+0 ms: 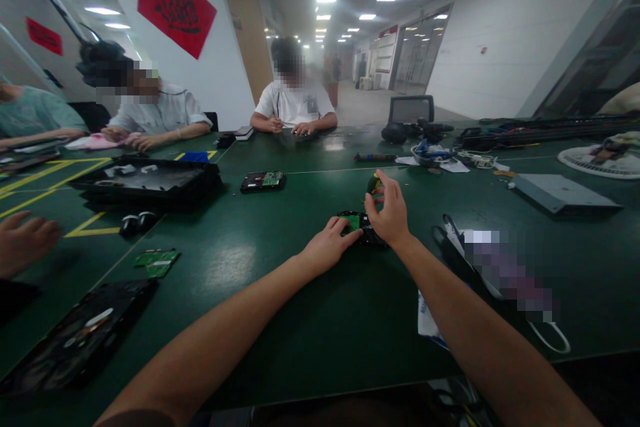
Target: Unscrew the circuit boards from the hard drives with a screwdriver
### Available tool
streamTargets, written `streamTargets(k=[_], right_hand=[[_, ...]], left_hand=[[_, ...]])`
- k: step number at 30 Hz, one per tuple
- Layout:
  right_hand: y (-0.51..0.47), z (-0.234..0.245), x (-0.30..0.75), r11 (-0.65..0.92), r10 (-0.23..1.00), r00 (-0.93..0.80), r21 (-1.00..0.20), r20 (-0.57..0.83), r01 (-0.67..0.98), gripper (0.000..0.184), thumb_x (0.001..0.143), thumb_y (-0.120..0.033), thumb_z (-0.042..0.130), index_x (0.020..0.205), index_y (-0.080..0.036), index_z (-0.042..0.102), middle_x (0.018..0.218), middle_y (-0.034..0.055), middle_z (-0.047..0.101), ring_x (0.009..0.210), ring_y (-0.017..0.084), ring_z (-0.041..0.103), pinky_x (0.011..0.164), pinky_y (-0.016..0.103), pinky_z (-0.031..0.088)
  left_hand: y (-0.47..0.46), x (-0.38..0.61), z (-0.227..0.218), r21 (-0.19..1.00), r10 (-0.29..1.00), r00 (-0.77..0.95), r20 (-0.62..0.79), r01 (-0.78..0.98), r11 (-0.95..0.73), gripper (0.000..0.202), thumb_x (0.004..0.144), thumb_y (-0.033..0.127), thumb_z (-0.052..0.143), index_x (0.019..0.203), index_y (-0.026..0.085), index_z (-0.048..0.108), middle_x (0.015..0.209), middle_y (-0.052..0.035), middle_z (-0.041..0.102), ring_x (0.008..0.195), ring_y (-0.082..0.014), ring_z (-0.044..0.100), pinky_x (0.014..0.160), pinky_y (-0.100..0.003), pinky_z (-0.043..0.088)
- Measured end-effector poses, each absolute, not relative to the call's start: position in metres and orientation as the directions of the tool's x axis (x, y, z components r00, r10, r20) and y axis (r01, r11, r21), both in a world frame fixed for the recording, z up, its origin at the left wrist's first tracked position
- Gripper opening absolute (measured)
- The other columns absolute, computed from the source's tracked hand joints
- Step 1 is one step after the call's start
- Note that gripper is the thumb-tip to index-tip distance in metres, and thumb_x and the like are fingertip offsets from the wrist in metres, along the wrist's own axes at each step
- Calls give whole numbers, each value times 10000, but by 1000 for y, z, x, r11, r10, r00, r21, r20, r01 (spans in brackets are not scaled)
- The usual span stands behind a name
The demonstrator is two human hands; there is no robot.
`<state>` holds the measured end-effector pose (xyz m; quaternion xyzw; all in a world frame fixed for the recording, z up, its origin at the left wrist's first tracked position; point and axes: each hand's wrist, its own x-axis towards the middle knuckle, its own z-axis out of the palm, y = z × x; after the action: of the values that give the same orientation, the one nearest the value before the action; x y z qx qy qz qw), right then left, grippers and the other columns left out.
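Observation:
A hard drive (356,219) with a green circuit board lies on the dark green table in front of me. My left hand (327,245) grips its near left side, fingers resting over the board. Upright above the drive's right part is a screwdriver with a yellow and black handle (374,182). My right hand (389,210) is closed round that handle; the screwdriver's tip is too small to make out. Farther left, beyond my left hand, another hard drive (263,180) sits with its green board facing up.
Black trays (145,180), a loose green circuit board (157,260) and a black casing (80,333) lie leftward. A metal box (565,192), cables (433,152) and a lanyard are at right. Another person's hand (25,240) is at the left edge; co-workers sit opposite.

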<state>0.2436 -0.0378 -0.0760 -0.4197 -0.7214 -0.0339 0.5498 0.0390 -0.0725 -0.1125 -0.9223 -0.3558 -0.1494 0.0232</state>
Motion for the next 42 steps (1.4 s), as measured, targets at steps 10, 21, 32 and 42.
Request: streamTargets(k=[10, 21, 32, 42], right_hand=[[-38, -75, 243, 641, 567, -53, -400, 822, 655, 635, 955, -270, 561, 1555, -260, 353, 1304, 152, 549, 951, 239, 643, 734, 412, 656], [-37, -76, 243, 648, 562, -45, -407, 826, 644, 599, 955, -258, 559, 1528, -243, 385, 1284, 150, 560, 946, 238, 654, 749, 416, 651], [-37, -76, 243, 646, 548, -57, -380, 834, 662, 611, 970, -277, 549, 1549, -263, 355, 1333, 150, 555, 961, 247, 647, 773, 440, 650], [-37, -76, 243, 649, 562, -63, -392, 825, 652, 624, 955, -288, 566, 1547, -265, 370, 1306, 147, 554, 967, 252, 645, 754, 438, 653]], left_hand=[[-71, 39, -116, 51, 631, 706, 322, 653, -756, 476, 1020, 191, 469, 1485, 295, 469, 1364, -111, 459, 1311, -302, 431, 989, -429, 524], [-72, 39, -114, 47, 629, 708, 320, 652, -757, 463, 1027, 194, 450, 1479, 290, 482, 1341, -112, 463, 1298, -305, 434, 985, -433, 526], [-71, 39, -115, 80, 638, 697, 327, 652, -754, 461, 1022, 200, 469, 1471, 303, 487, 1352, -110, 475, 1305, -302, 446, 993, -445, 525], [-71, 38, -115, 81, 634, 704, 321, 647, -758, 469, 1018, 187, 474, 1475, 294, 486, 1361, -123, 468, 1310, -300, 425, 1001, -468, 530]])
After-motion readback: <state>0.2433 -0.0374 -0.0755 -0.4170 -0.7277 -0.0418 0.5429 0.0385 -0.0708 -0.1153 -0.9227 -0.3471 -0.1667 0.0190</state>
